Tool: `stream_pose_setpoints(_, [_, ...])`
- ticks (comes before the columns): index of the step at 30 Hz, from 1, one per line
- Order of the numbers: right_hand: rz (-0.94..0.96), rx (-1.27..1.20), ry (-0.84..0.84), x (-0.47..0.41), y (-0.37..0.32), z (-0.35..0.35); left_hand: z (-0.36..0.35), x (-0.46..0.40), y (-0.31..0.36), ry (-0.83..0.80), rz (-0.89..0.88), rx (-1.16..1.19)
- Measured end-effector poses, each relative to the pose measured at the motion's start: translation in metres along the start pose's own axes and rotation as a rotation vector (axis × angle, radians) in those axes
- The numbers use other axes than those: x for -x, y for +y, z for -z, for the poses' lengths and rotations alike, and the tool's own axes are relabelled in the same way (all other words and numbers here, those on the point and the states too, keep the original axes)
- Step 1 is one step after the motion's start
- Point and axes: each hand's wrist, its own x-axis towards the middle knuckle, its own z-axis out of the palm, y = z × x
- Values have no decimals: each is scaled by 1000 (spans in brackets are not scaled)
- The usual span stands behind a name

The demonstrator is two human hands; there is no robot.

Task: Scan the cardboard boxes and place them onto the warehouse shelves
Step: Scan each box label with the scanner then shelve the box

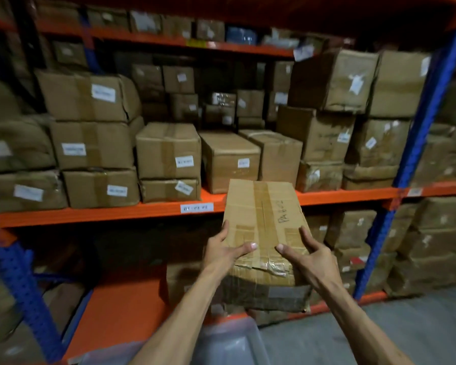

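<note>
The box (265, 233) runs lengthways away from the person, far end tipped up at the orange beam (90, 213) of the middle shelf. It is creased brown cardboard, taped down the centre, with handwriting on top. The left hand (227, 252) and right hand (311, 255) clasp its near corners. Taped, labelled cartons (169, 151) crowd the shelf.

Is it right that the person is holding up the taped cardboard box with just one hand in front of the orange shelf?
Not quite. The head view shows both hands on the taped cardboard box: the left hand grips its left side and the right hand its right side. It is indeed held in front of the orange shelf.
</note>
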Motion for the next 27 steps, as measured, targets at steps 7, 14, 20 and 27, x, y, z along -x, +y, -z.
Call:
stream_pose_setpoints(7, [216, -129, 9, -47, -116, 1, 56, -45, 105, 78, -168, 1])
stream_pose_setpoints(14, [417, -217, 13, -128, -230, -42, 132, -119, 193, 198, -376, -101])
stream_pose_setpoints(20, [467, -267, 18, -204, -301, -107, 202, -207, 226, 260, -438, -161])
stream_pose_setpoints(27, [501, -309, 23, -288, -351, -180, 267, -285, 227, 117, -524, -116])
